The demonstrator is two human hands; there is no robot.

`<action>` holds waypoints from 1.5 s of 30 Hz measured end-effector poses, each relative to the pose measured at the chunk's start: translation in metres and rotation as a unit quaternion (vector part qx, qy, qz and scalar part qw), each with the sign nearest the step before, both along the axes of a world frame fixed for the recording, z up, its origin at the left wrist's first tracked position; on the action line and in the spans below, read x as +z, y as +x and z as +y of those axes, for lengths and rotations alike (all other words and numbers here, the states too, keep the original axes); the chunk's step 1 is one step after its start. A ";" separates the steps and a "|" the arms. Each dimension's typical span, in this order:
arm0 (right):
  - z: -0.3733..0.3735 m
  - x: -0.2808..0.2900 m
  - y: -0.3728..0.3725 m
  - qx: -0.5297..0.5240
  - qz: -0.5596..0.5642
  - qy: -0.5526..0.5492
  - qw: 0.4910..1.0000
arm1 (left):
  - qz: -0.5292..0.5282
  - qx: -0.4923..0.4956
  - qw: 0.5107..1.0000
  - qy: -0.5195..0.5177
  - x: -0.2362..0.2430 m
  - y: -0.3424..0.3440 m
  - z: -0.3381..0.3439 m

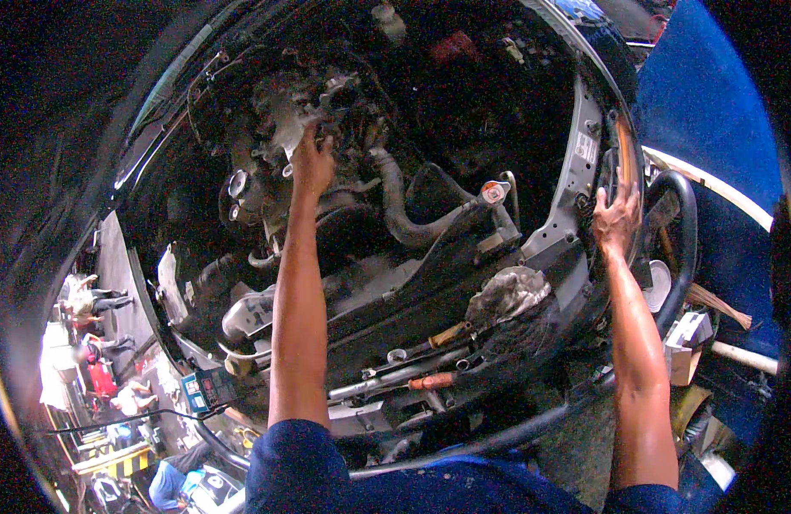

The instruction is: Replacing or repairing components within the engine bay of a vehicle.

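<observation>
My left hand point(313, 161) reaches deep into the engine bay, its fingers bent against a dusty grey metal engine part point(284, 120). What the fingertips hold there, if anything, is too dark to make out. On the right, my right hand point(617, 216) rests with fingers spread on the vehicle's body edge, beside a grey metal panel point(575, 158). Between the two hands, a thick grey hose point(397, 201) curves toward a round cap point(495, 192) with an orange and white label.
Along the near front lie a crumpled grey rag or plastic point(511, 294), a wooden-handled tool point(449, 334) and an orange-brown handle point(432, 381). A black tube bar point(683, 223) curves at the right, near a cardboard box point(687, 347). Several people sit or stand at the far left.
</observation>
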State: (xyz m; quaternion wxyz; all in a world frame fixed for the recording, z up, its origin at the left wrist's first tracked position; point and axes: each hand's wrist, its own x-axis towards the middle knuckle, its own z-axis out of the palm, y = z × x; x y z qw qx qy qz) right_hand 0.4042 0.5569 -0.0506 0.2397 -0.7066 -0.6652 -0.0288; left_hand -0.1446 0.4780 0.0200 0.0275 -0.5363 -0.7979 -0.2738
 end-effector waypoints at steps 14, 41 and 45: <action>0.000 0.004 -0.002 0.000 -0.016 -0.003 1.000 | 0.060 0.033 0.997 0.024 -0.002 0.004 0.000; -0.076 0.043 -0.031 0.179 0.082 -0.007 0.980 | 0.178 -0.039 0.980 0.078 -0.050 -0.048 0.032; -0.179 0.044 -0.070 0.401 0.122 -0.080 0.905 | 0.135 0.010 0.990 0.032 -0.036 -0.040 0.025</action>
